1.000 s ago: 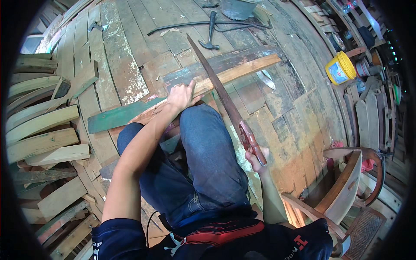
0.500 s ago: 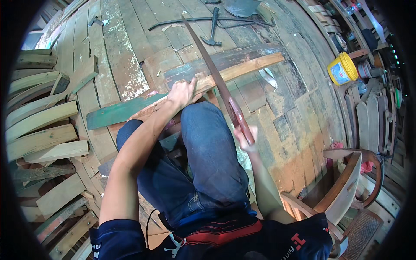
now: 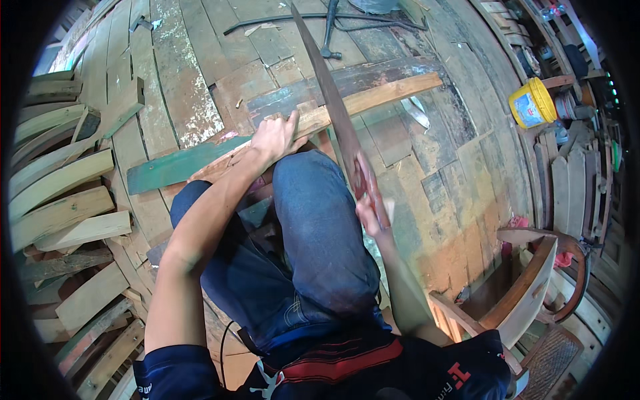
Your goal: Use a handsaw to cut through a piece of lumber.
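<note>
My right hand (image 3: pixel 375 213), slightly blurred, is closed round the reddish-brown handle of a handsaw (image 3: pixel 339 110). The saw's long, dark blade points away from me and crosses a slightly curved wooden strip (image 3: pixel 393 89). Whether its teeth touch the wood, I cannot tell. My left hand (image 3: pixel 275 137) grips the strip to the left of the blade, beside my raised knee, with some fingers hidden beneath. Below the strip, a green-painted board (image 3: pixel 160 167) sticks out to the left. A dark weathered board (image 3: pixel 283 101) lies just beyond it.
A hammer (image 3: pixel 331 27) and a bent dark metal bar (image 3: pixel 280 17) lie on the plank floor ahead. Stacked wood pieces (image 3: pixel 63 213) line the left. At right stand a yellow bucket (image 3: pixel 532 103) and a wooden chair (image 3: pixel 520 287).
The saw has tilted a little: its tip is farther up the picture and more of the blade's side shows. My left hand keeps its hold. The whole view has shifted slightly.
</note>
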